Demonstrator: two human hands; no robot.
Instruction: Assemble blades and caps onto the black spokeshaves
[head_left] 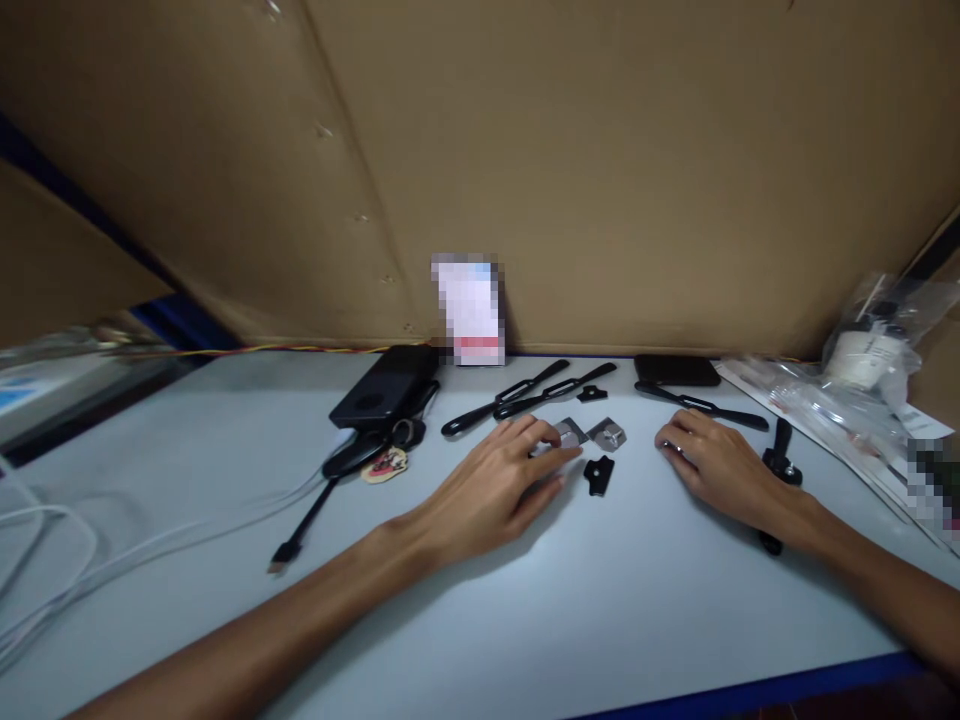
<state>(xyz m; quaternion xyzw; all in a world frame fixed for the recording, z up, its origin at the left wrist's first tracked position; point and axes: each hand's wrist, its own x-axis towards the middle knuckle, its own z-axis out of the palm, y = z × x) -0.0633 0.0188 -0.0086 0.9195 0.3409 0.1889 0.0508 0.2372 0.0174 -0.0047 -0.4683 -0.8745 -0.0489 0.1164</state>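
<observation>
1. Left hand (502,480) points inward, palm down, thumb and fingers parted, beside two grey plates (607,434)
2. Right hand (705,460) has curled fingers; cannot tell whether they grip anything
3. Small black bracket (598,476) lies on the table (480,630) between both hands

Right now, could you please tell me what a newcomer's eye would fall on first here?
Most likely the bright, pixelated screen standing at the back of the table, before the brown cardboard wall. Next would probably come the left hand, beside two small grey plates near the middle, and the right hand, just in front of a slender black part.
</observation>
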